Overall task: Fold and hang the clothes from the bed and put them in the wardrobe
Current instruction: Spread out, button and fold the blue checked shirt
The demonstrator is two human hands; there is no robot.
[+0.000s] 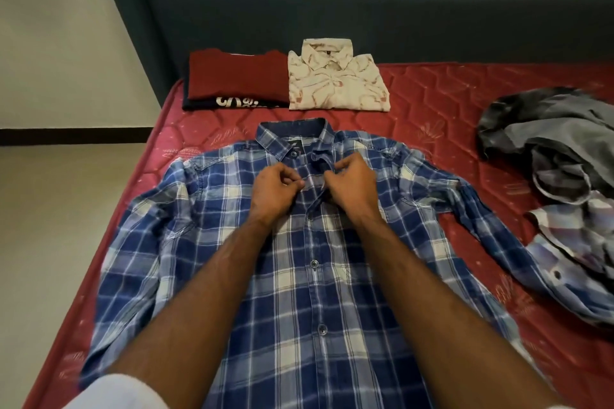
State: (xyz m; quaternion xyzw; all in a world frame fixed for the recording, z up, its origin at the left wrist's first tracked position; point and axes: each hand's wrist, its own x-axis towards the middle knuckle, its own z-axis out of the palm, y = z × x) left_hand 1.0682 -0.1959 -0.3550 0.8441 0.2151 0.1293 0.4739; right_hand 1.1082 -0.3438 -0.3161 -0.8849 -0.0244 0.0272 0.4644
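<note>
Clothes, four lots on bed. Folded, by headboard: red top on a dark printed one; cream shirt beside it. In hand: plaid shirt, flat, face up, mid-bed; left hand and right hand each pinch the placket below the collar, apparently at a button. Lower buttons look done. Unfolded: grey heap, right edge, partly cut off. Left to do, by judgement: fold plaid shirt and heap, all hanging, wardrobe. Wardrobe and hangers not in view; item count in heap unclear.
</note>
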